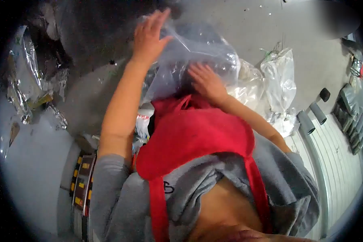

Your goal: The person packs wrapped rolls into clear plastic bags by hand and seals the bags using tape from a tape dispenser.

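Observation:
A large sheet or bag of clear plastic (181, 52) spreads out in front of my red apron (197, 133). At its upper left edge is my left hand (149, 36), open, with fingers stretched forward and the thumb out to the side. My right hand (207, 82) rests on or just over the near part of the plastic, its fingers extended and slightly blurred. Neither hand visibly grips anything. Just right of the sheet lie crumpled clear plastic bags (279, 78), close to my right forearm.
Shiny crumpled film (28, 82) hangs at the far left. Two grey tubes (305, 122) lie on a white ribbed surface (339, 149) at right, near a pile of dark grey pieces (351, 117). Yellow-marked dark items (82, 183) stand at lower left.

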Motion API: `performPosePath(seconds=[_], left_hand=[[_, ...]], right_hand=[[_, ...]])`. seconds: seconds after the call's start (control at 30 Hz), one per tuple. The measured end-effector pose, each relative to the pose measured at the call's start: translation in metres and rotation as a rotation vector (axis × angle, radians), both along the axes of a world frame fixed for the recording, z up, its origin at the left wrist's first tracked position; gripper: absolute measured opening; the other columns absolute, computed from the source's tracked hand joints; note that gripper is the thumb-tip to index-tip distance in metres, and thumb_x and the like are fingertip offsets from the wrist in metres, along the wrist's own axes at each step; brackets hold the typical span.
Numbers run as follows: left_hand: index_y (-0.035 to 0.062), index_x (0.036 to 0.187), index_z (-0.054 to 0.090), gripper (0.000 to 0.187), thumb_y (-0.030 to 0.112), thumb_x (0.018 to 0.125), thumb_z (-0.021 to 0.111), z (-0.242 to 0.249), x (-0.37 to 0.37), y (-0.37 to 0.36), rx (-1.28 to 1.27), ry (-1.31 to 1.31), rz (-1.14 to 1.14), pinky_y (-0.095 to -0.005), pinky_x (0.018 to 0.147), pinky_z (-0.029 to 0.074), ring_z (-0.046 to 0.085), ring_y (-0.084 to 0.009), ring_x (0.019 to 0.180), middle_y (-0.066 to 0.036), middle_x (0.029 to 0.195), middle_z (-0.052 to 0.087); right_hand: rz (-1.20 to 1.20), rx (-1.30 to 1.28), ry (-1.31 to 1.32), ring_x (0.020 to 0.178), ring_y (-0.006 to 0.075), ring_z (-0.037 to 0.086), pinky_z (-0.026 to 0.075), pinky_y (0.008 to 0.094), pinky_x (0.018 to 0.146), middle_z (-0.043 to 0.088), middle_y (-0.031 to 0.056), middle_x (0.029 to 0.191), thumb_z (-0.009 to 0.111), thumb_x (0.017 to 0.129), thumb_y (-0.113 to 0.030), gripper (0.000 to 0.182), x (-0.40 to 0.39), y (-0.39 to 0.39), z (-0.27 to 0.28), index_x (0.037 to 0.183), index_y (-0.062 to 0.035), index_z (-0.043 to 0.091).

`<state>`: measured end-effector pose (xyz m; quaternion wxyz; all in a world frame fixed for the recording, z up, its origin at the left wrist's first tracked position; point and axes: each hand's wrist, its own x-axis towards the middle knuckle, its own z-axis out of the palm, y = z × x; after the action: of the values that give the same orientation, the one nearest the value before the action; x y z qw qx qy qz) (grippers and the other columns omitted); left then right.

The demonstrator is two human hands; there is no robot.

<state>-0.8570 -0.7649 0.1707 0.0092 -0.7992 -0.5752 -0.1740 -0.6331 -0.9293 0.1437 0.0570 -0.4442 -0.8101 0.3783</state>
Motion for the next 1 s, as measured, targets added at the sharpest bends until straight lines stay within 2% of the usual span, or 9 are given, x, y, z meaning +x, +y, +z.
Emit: performPosePath(seconds=[0.07, 0.2, 0.4, 0.47, 0.53, 0.57, 0.67, 0.83, 1.0], left_hand=[[0.0180, 0.127, 0.054, 0.053, 0.018, 0.077, 0.070, 0.000, 0.002, 0.025, -0.867, -0.232, -0.181, -0.0328, 0.083, 0.047, 0.059, -0.0231, 0.094, -0.004, 0.101, 0.062], [0.0074, 0.088, 0.061, 0.016, 0.003, 0.073, 0.067, 0.043, 0.013, 0.038, -0.874, -0.535, -0.167, -0.0245, 0.064, 0.041, 0.050, -0.0111, 0.070, 0.000, 0.076, 0.053], [0.0058, 0.074, 0.053, 0.018, -0.002, 0.075, 0.069, 0.076, -0.004, 0.014, -0.601, -0.768, 0.059, -0.0208, 0.057, 0.035, 0.041, -0.0064, 0.063, 0.002, 0.071, 0.048], [0.0063, 0.082, 0.059, 0.013, 0.003, 0.079, 0.070, 0.079, -0.008, 0.030, -0.555, -0.762, 0.198, -0.0225, 0.067, 0.042, 0.050, -0.0090, 0.072, 0.001, 0.079, 0.055], [0.0096, 0.103, 0.062, 0.028, 0.010, 0.077, 0.073, 0.096, -0.001, 0.047, -0.366, -0.551, -0.170, -0.0291, 0.089, 0.043, 0.056, -0.0160, 0.099, -0.004, 0.105, 0.060], [0.0145, 0.127, 0.054, 0.056, 0.016, 0.075, 0.074, 0.106, 0.000, 0.046, -0.553, -0.503, -0.230, -0.0349, 0.106, 0.032, 0.043, -0.0211, 0.127, -0.006, 0.135, 0.048], [0.0167, 0.137, 0.045, 0.069, 0.020, 0.074, 0.075, 0.089, -0.008, 0.026, -0.840, -0.562, -0.126, -0.0366, 0.108, 0.030, 0.034, -0.0221, 0.134, -0.005, 0.146, 0.036], [0.0091, 0.120, 0.062, 0.034, 0.013, 0.086, 0.061, 0.042, -0.006, 0.041, -1.095, -0.737, -0.161, -0.0317, 0.099, 0.042, 0.057, -0.0208, 0.111, -0.009, 0.118, 0.063], [0.0033, 0.126, 0.056, 0.045, 0.016, 0.083, 0.066, 0.076, -0.019, 0.039, -1.201, -1.383, -0.546, -0.0337, 0.104, 0.037, 0.050, -0.0241, 0.122, -0.014, 0.129, 0.056]], right_hand=[[0.003, -0.027, -0.020, 0.135, 0.0290, 0.032, 0.021, 0.0444, 0.113, 0.039, 0.0099, 0.143, 0.055, 0.089, -0.025, 0.051, 0.003, 0.000, 0.000, 0.136, -0.0088, 0.042], [-0.017, -0.008, 0.013, 0.137, 0.0272, 0.029, 0.020, 0.0440, 0.114, 0.036, 0.0072, 0.146, 0.054, 0.090, -0.025, 0.052, 0.007, 0.006, -0.003, 0.138, -0.0112, 0.040], [0.020, 0.053, -0.016, 0.138, 0.0254, 0.027, 0.018, 0.0428, 0.114, 0.035, 0.0061, 0.147, 0.052, 0.091, -0.030, 0.053, -0.007, 0.018, -0.005, 0.139, -0.0125, 0.039], [0.030, 0.034, -0.025, 0.138, 0.0253, 0.027, 0.018, 0.0426, 0.114, 0.034, 0.0059, 0.147, 0.052, 0.091, -0.030, 0.053, -0.006, 0.015, -0.005, 0.139, -0.0127, 0.039], [0.065, 0.016, -0.041, 0.138, 0.0253, 0.027, 0.018, 0.0423, 0.114, 0.034, 0.0058, 0.147, 0.053, 0.091, -0.031, 0.054, 0.001, 0.007, -0.006, 0.139, -0.0130, 0.038], [0.057, 0.027, -0.028, 0.138, 0.0254, 0.026, 0.017, 0.0421, 0.115, 0.034, 0.0057, 0.147, 0.053, 0.090, -0.031, 0.054, 0.002, 0.003, -0.008, 0.140, -0.0132, 0.038], [0.008, 0.044, -0.014, 0.139, 0.0257, 0.026, 0.016, 0.0418, 0.115, 0.033, 0.0055, 0.148, 0.053, 0.090, -0.031, 0.056, -0.002, 0.002, -0.010, 0.141, -0.0135, 0.037], [0.012, 0.056, -0.072, 0.139, 0.0265, 0.024, 0.015, 0.0423, 0.115, 0.032, 0.0053, 0.149, 0.053, 0.090, -0.032, 0.058, -0.008, -0.002, -0.007, 0.142, -0.0147, 0.034], [0.024, 0.099, -0.116, 0.139, 0.0267, 0.024, 0.015, 0.0433, 0.115, 0.032, 0.0053, 0.149, 0.055, 0.089, -0.033, 0.060, -0.005, 0.003, -0.009, 0.143, -0.0148, 0.034]])
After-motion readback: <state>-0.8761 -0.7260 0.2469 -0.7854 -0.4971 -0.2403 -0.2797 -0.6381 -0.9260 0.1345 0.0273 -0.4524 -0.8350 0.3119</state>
